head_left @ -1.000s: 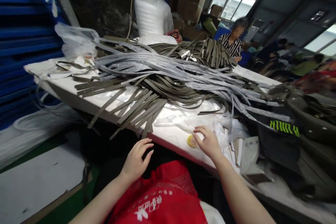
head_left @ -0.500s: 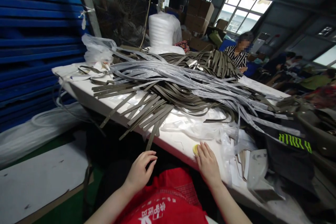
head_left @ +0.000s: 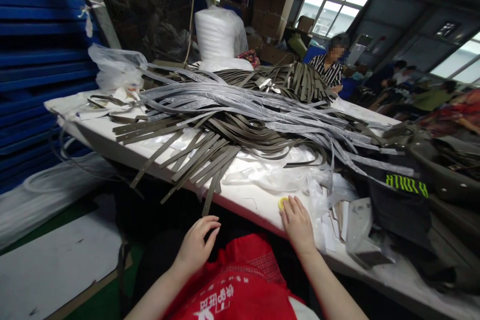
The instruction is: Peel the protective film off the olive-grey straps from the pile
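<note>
My right hand [head_left: 298,225] is at the near edge of the white table [head_left: 240,200]. Its fingers lie over a small round yellow object [head_left: 282,203], which is partly hidden beneath them; its kind is not clear. My left hand [head_left: 198,242] hovers just off the table edge, fingers slightly bent, thumb apart, nothing visible in it. Close above its fingertips hangs the end of an olive strap [head_left: 207,202], and I cannot tell whether they touch. More olive straps [head_left: 210,160] fan out over the edge, with grey plastic-wrapped straps [head_left: 232,100] lying across them.
Clear plastic film [head_left: 270,177] and a black printed cloth [head_left: 408,220] lie on the table. A white wrapped roll [head_left: 215,37] stands behind the straps. Blue stacked pallets [head_left: 37,70] rise at left. A person in a striped top [head_left: 326,66] sits across the table.
My right hand has slid slightly right and away from me along the table, and the yellow object has shifted with it. The camera view has turned a little; my left hand is nearly unchanged.
</note>
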`<state>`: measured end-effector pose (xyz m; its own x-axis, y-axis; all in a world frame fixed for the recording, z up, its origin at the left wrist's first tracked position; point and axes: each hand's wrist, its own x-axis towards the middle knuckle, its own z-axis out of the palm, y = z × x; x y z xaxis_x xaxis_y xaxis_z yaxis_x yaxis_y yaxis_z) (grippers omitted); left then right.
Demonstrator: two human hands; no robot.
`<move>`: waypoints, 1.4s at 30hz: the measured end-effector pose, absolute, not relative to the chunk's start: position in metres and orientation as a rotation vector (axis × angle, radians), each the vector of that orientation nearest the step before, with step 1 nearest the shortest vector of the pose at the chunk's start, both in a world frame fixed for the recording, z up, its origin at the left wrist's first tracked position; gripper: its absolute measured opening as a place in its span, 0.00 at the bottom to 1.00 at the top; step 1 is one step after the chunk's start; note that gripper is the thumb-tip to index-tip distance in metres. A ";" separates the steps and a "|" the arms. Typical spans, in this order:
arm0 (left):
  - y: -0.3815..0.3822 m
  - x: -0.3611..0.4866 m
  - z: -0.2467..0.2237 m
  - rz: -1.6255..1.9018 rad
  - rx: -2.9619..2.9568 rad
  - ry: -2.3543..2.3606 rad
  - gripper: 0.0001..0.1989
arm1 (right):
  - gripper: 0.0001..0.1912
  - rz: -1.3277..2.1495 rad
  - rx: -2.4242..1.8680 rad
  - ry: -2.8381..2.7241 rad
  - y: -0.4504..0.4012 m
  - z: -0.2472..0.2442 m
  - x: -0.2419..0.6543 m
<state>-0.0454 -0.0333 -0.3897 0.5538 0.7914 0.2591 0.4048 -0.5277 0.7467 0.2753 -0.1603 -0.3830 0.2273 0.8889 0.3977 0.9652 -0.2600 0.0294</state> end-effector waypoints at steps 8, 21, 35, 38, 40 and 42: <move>-0.040 -0.044 -0.383 0.757 2.139 0.948 0.11 | 0.15 -0.306 -2.240 -1.701 -0.129 -0.327 0.274; -0.045 -0.056 -0.385 0.705 2.168 0.934 0.13 | 0.12 -0.180 -2.237 -1.866 -0.031 -0.303 0.272; -0.038 -0.021 -0.337 0.649 1.649 0.795 0.24 | 0.13 0.197 -1.696 -2.160 -0.098 -0.280 0.161; -0.038 -0.009 -0.321 0.538 1.162 0.636 0.19 | 0.13 0.261 -1.690 -2.121 -0.106 -0.282 0.152; -0.033 -0.005 -0.309 0.505 0.848 0.557 0.19 | 0.12 0.324 -1.642 -2.168 -0.113 -0.282 0.143; -0.024 -0.009 -0.297 0.554 0.639 0.558 0.18 | 0.10 0.454 -1.592 -2.210 -0.120 -0.279 0.136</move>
<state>-0.0086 -0.0245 -0.2971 0.7163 0.6277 -0.3049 -0.3006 0.6719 0.6769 0.1360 -0.1201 -0.2793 -0.2873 0.9510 0.1142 0.8289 0.3066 -0.4679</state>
